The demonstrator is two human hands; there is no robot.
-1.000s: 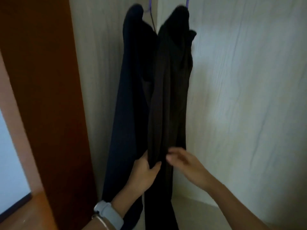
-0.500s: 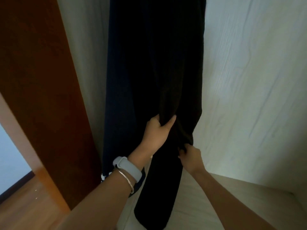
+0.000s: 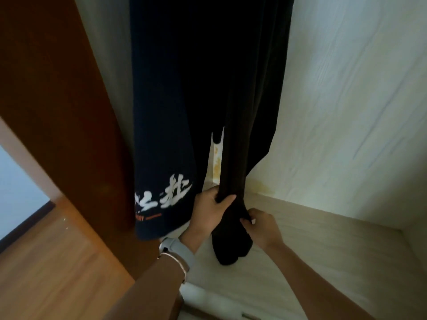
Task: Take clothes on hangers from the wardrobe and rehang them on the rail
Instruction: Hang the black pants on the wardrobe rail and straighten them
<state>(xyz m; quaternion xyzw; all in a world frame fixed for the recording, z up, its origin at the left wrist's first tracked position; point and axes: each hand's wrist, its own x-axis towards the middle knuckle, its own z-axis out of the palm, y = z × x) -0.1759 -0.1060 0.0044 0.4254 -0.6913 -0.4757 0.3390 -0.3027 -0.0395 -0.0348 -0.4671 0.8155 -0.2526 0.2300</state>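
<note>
I can't see hangers or a rail from here: both garments run off the top edge. The black garment [image 3: 251, 100] is too dark for me to make out its cut. It hangs inside the wardrobe [image 3: 346, 112], lower end bunched over the wardrobe floor [image 3: 323, 239]; touching or not, I can't tell. The left hand [image 3: 208, 211] is wrapped round that bunch, thumb across the front. The right hand [image 3: 261, 227] sits just below, fingertips pinching the same cloth, its palm hidden. Beside it on the left hangs a navy garment [image 3: 159, 112], its white lettering partly lost in folds. There's a watch [image 3: 178, 249] and a bracelet [image 3: 178, 262] on the left wrist, and a brown door [image 3: 57, 100] on the left.
</note>
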